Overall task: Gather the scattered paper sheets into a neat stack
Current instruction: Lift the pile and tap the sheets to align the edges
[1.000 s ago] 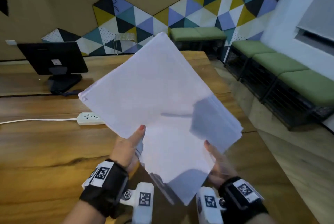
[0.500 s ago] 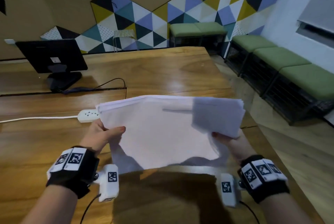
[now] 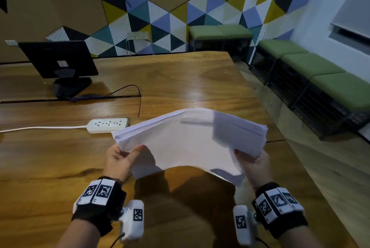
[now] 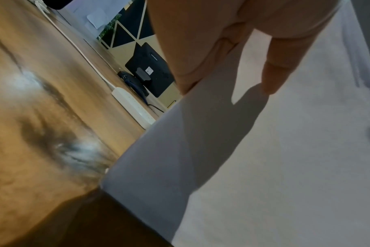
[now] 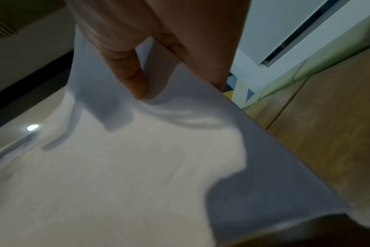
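Currently holding paper stack (image 3: pixel 188 139) above tabletop (image 3: pixel 60 157), arched up in the middle. Left hand (image 3: pixel 118 159) pinching left edge, thumb on top; right hand (image 3: pixel 254 164) pinching right edge likewise. Edges fanned, not flush. Power strip (image 3: pixel 108 125) just beyond left corner.

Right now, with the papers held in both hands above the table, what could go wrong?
1. The paper stack is bowed and pinched only at its near corners by the left hand and right hand; sheets could slip out.
2. Its far edges are fanned, so it may land untidy.
3. The power strip lies close by.
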{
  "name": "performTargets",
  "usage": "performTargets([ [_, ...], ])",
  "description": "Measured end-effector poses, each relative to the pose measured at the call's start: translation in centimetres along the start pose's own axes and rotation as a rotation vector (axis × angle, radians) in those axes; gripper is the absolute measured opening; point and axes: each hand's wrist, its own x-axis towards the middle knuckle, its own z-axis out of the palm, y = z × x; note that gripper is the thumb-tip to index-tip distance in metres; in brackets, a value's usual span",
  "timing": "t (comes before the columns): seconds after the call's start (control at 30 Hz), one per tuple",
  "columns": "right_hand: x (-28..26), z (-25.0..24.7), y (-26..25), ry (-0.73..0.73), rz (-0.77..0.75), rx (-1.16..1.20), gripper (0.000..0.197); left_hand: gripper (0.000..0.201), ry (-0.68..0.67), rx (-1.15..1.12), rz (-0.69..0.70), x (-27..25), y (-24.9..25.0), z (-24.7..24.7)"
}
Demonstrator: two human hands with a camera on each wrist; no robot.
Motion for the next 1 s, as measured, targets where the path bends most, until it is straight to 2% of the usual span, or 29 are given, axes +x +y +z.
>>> performTargets([
  [0.07,-0.4,0.1,0.0,-0.001,0.019,0.046,0.023,0.026,0.036,-0.006,-0.033,-0.6,0.1,0.4],
  [0.1,-0.6,0.2,-0.1,0.011,0.025,0.080,0.030,0.038,0.060,-0.012,-0.050,-0.9,0.3,0.6],
  [0.17,-0.8,0.3,-1.0,0.059,-0.008,0.120,0.065,0.064,0.090,-0.049,-0.030,-1.1,0.9,0.7],
  [0.2,-0.8,0.4,-1.6,0.090,-0.042,0.124,0.074,0.074,0.101,-0.065,0.003,-1.2,1.3,0.8],
  [0.23,-0.7,0.6,-2.6,0.127,-0.088,0.121,0.075,0.077,0.128,-0.062,0.046,-1.2,2.0,0.9],
  [0.33,-0.2,1.4,-5.0,0.251,-0.188,0.088,0.069,0.064,0.269,-0.049,0.112,-0.9,3.5,1.5],
  [0.4,0.2,1.9,-5.8,0.296,-0.168,0.099,0.059,0.048,0.330,-0.085,0.103,-0.6,3.9,2.0],
  [0.5,0.3,2.5,-6.0,0.348,-0.098,0.130,0.045,0.040,0.365,-0.100,0.070,-0.2,3.7,2.4],
  [0.7,0.8,2.3,-5.9,0.410,-0.014,0.165,0.036,0.029,0.406,-0.158,0.014,0.0,3.7,2.7],
  [0.83,1.1,2.5,-5.9,0.422,0.071,0.161,0.040,0.024,0.442,-0.202,-0.024,0.3,4.0,2.8],
  [1.0,1.0,2.3,-5.9,0.446,0.117,0.174,0.012,0.016,0.469,-0.216,-0.055,0.8,3.6,2.5],
])
